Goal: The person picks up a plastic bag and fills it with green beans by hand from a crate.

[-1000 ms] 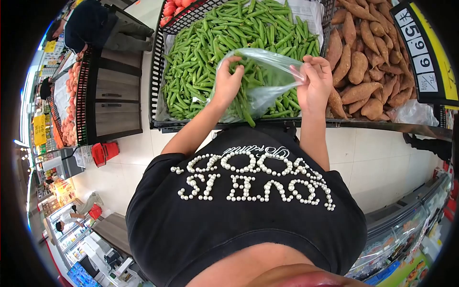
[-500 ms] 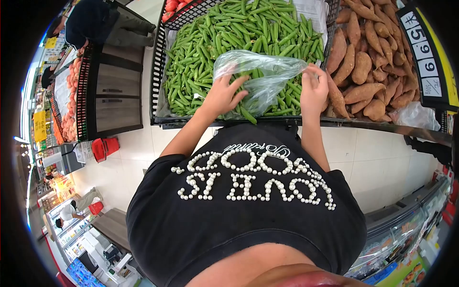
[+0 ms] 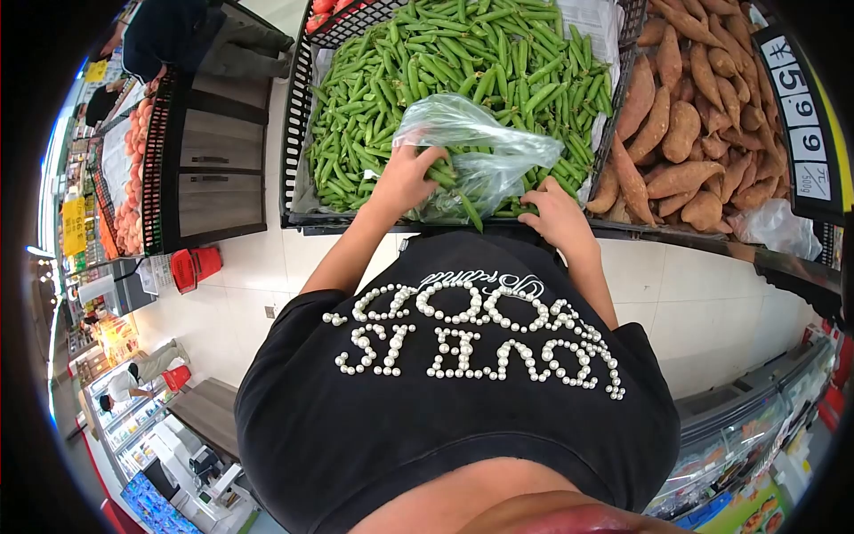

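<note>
Green pea pods (image 3: 374,98) fill a black crate (image 3: 294,133). A clear plastic bag (image 3: 485,142) lies over the near part of the heap, between my hands. My left hand (image 3: 411,178) is at the bag's left side, its fingers closed around a few green pods, partly inside or under the plastic. One pod (image 3: 471,212) hangs down near the crate's front edge. At the bag's lower right, my right hand (image 3: 553,212) reaches to the pods by the front rim, fingers curved and apart, with nothing visible held between them.
Sweet potatoes (image 3: 680,129) are heaped to the right, beside a price sign (image 3: 801,125) and a crumpled plastic bag (image 3: 778,230). Red tomatoes (image 3: 320,18) show at the upper left. A person (image 3: 205,40) stands near a wooden cabinet (image 3: 213,160). A red basket (image 3: 195,267) sits on the floor.
My right hand has let go of the bag's right end and moved down to the front pods. My left hand has closed on pods. The bag has sagged.
</note>
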The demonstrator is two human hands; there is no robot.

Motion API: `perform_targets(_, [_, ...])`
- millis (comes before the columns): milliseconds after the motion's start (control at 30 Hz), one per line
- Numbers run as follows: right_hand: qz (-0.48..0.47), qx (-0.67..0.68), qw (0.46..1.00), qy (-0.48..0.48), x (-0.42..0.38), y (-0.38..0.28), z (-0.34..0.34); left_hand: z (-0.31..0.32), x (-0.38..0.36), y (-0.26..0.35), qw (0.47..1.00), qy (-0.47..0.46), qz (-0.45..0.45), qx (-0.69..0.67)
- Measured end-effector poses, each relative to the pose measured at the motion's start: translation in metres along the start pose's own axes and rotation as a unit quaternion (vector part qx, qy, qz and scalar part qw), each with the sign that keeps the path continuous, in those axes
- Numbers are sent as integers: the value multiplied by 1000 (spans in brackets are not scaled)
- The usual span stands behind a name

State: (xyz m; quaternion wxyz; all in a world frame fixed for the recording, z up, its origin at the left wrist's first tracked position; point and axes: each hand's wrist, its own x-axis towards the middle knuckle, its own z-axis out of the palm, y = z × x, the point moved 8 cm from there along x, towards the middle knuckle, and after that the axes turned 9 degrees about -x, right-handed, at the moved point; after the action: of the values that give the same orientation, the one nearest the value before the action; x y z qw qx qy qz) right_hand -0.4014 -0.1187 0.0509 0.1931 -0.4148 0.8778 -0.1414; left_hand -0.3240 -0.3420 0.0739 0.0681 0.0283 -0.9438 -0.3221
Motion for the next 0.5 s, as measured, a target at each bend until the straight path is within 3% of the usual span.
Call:
perform_targets(67, [4,-11,1000,-23,2,-1,2,-7,7,3,997,63,-12,35])
perform_targets(300, [-21,29,999,-16,4,5,9,-16,32,8,976,215,1,-43])
perform_targets(400, [-14,50,998,26,1,3,-1,-24,34,14,972,200,74,-95])
perform_targets(433, [-2,64,997,44,-1,3,-7,-25,32,17,979,176,87,-56])
perform_targets(500, [6,93,992,82,-8,1,-19,-29,25,19,993,108,40,-2])
